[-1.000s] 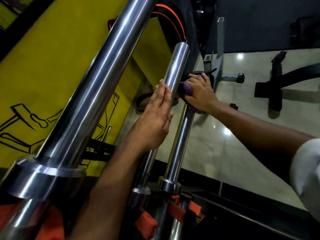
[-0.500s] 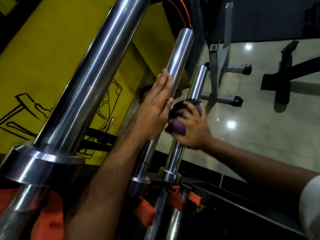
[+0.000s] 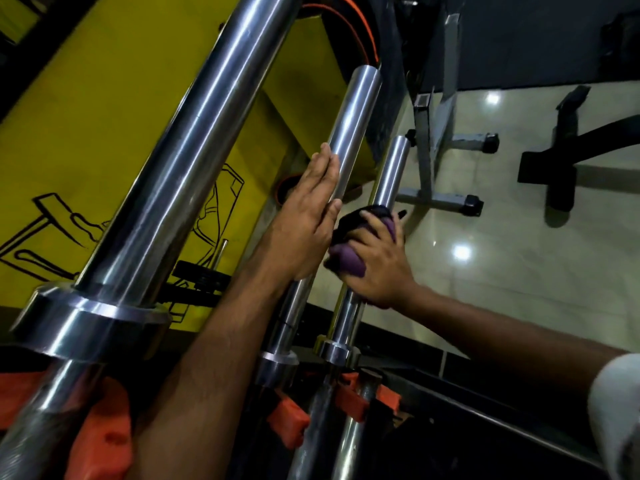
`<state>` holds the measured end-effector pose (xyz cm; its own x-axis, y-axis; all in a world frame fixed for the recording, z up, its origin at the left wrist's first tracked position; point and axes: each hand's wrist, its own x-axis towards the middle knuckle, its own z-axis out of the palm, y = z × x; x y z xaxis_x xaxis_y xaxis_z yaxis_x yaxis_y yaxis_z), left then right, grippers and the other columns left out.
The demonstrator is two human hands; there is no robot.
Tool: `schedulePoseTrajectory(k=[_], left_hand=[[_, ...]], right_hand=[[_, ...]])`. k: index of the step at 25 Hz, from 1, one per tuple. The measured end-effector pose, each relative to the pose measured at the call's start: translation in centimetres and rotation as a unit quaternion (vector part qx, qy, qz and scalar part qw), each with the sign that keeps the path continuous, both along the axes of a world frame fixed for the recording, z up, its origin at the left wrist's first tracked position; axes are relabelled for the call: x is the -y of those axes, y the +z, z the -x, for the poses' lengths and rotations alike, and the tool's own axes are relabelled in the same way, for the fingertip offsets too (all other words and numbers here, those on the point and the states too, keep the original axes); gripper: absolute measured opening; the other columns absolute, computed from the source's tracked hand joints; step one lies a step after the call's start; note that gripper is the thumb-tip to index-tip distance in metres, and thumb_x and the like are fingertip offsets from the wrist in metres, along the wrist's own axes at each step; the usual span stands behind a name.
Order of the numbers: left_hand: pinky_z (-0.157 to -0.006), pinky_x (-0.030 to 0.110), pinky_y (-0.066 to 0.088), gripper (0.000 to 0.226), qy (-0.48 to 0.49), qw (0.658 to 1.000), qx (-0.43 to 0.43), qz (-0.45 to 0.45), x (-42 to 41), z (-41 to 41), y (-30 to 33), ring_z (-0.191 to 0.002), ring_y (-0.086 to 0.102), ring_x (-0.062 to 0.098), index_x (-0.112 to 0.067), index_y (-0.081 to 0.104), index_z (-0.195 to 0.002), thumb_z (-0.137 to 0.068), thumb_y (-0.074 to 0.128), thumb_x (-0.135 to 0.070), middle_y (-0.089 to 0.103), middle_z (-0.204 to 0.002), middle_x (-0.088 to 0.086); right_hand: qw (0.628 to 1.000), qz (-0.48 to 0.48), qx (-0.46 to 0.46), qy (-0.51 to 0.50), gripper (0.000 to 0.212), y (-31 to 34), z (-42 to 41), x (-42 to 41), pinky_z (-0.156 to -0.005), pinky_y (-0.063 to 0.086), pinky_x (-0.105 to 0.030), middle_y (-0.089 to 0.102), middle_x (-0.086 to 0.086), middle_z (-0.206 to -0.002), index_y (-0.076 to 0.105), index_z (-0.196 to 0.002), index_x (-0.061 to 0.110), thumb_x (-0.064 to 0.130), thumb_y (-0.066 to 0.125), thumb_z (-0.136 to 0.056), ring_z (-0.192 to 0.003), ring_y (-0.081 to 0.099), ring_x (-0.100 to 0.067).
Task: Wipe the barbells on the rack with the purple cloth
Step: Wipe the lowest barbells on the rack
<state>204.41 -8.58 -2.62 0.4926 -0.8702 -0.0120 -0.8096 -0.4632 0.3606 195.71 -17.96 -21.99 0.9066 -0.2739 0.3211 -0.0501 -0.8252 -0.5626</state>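
Near bar: the big barbell (image 3: 180, 161) fills the left of the view, leaning up to the right. Polished steel sleeve with a thick collar low down. Judged heavy and rigid; it will not shift under a wipe.

Rack: orange holders (image 3: 289, 419) grip the bar shafts at the bottom. Taken as the landmark here.

Left hand: the left hand (image 3: 304, 223) lies flat, fingers straight and together, pressed along the middle barbell (image 3: 349, 133) above the rack. It holds nothing; judged to be steadying the bar.

Middle bar: smooth chrome, slick-looking. A bare palm would likely slide on it.

Cloth: the purple cloth (image 3: 348, 261) is bunched soft and wrapped on the thin barbell (image 3: 389, 171), just right of the middle bar, about halfway up the sleeve above the rack. Light and limp, judged to mould round the tube easily.

Right hand: the right hand (image 3: 377, 258) is curled round the cloth and the thin bar together, thumb side toward the left hand, almost touching it.

Where to hold: cloth wrapped full round the sleeve, squeezed, run lengthwise; that looks the sound grip.

Thin bar: narrower sleeve, its top end bare and shining above the cloth.

Floor: pale glossy tiles (image 3: 519, 271) to the right of the rack, with a grey bench frame (image 3: 440, 199) standing on them.

Change: a second ago the cloth hand sat higher, near the top of the thin bar, hiding it. Half a second ago it was lower. Now it is much where it was then. Left hand stays flat on the middle bar.
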Motion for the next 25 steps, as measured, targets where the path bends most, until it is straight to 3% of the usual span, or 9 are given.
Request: schedulePoseTrajectory(k=[2, 3, 7, 12, 15, 18, 20, 23, 25], left_hand=[[-0.121, 0.018, 0.001, 0.062, 0.006, 1.000, 0.000, -0.003, 0.0, 0.0, 0.0, -0.153, -0.004, 0.006, -0.016, 0.008, -0.160, -0.106, 0.041, -0.019, -0.004, -0.168, -0.003], [-0.119, 0.013, 0.000, 0.063, 0.008, 1.000, 0.001, -0.004, 0.1, 0.0, 0.1, -0.153, -0.004, 0.006, -0.015, 0.008, -0.160, -0.106, 0.041, -0.018, -0.003, -0.168, -0.002], [-0.114, 0.005, -0.003, 0.063, 0.005, 1.000, 0.003, -0.002, 0.1, 0.1, 0.3, -0.153, -0.004, 0.007, -0.013, 0.008, -0.160, -0.106, 0.041, -0.016, -0.003, -0.168, 0.000], [-0.114, 0.004, -0.003, 0.063, -0.007, 1.000, 0.019, -0.006, 0.1, 0.1, 0.2, -0.153, -0.004, 0.010, -0.012, 0.006, -0.160, -0.107, 0.040, -0.017, -0.004, -0.168, 0.001], [-0.115, 0.007, -0.001, 0.063, -0.012, 1.000, 0.018, 0.001, 0.1, -0.1, 0.2, -0.154, -0.002, 0.013, -0.010, 0.008, -0.159, -0.106, 0.041, -0.015, -0.002, -0.168, 0.004], [-0.118, 0.011, 0.001, 0.062, -0.009, 1.000, 0.023, -0.005, 0.0, 0.1, 0.1, -0.154, -0.003, 0.012, -0.011, 0.007, -0.159, -0.106, 0.039, -0.016, -0.003, -0.168, 0.003], [-0.120, 0.015, 0.002, 0.063, -0.008, 1.000, 0.016, -0.011, 0.0, 0.1, 0.1, -0.154, -0.003, 0.013, -0.011, 0.006, -0.159, -0.106, 0.039, -0.016, -0.003, -0.168, 0.003], [-0.121, 0.018, 0.005, 0.063, -0.007, 1.000, 0.012, -0.007, 0.1, 0.1, 0.1, -0.154, -0.001, 0.016, -0.010, 0.008, -0.159, -0.106, 0.040, -0.015, -0.002, -0.168, 0.005], [-0.120, 0.016, 0.004, 0.063, -0.006, 1.000, 0.012, -0.003, 0.3, 0.1, 0.2, -0.154, -0.001, 0.015, -0.010, 0.008, -0.159, -0.106, 0.041, -0.015, -0.001, -0.168, 0.005]], right_hand=[[0.991, 0.076, 0.002, 0.114, 0.057, -0.1, 0.3, 3.2, -0.119, 0.005, -0.068, 0.060, 0.005, -0.132, 0.065, -0.123, 0.029, 0.070, 0.051, -0.087, -0.147, 0.032, -0.026], [0.990, 0.081, -0.014, 0.117, 0.057, 0.1, -1.0, 5.0, -0.120, 0.003, -0.066, 0.059, 0.006, -0.132, 0.064, -0.125, 0.031, 0.071, 0.049, -0.088, -0.146, 0.033, -0.024], [0.996, 0.002, -0.073, -0.054, 0.056, 1.9, -3.9, 4.9, -0.120, 0.006, -0.065, 0.062, 0.005, -0.131, 0.065, -0.124, 0.033, 0.069, 0.045, -0.084, -0.146, 0.031, -0.021], [0.998, 0.028, 0.016, 0.056, 0.055, 2.8, 1.3, 1.8, -0.120, 0.007, -0.066, 0.062, 0.005, -0.126, 0.067, -0.119, 0.025, 0.067, 0.049, -0.088, -0.144, 0.036, -0.022], [0.989, 0.082, -0.001, 0.124, 0.062, 2.2, 3.2, -3.7, -0.117, 0.016, -0.068, 0.060, 0.000, -0.133, 0.065, -0.123, 0.021, 0.063, 0.053, -0.080, -0.143, 0.039, -0.027], [0.964, 0.159, -0.019, 0.213, 0.061, 0.9, 3.4, -4.3, -0.120, 0.012, -0.063, 0.065, 0.000, -0.125, 0.066, -0.121, 0.022, 0.063, 0.048, -0.080, -0.132, 0.051, -0.025], [0.973, 0.160, -0.033, 0.162, 0.049, 1.7, 1.5, -1.2, -0.120, 0.010, -0.061, 0.067, 0.002, -0.114, 0.067, -0.112, 0.026, 0.062, 0.049, -0.084, -0.123, 0.055, -0.023], [0.991, 0.106, -0.067, 0.040, 0.054, 2.4, -0.3, -0.3, -0.121, 0.010, -0.059, 0.069, 0.005, -0.109, 0.070, -0.110, 0.025, 0.065, 0.048, -0.081, -0.122, 0.054, -0.020], [0.986, 0.105, -0.067, 0.108, 0.059, 2.1, 1.3, -3.5, -0.121, 0.013, -0.058, 0.070, 0.003, -0.110, 0.071, -0.112, 0.022, 0.065, 0.052, -0.077, -0.121, 0.055, -0.022]])
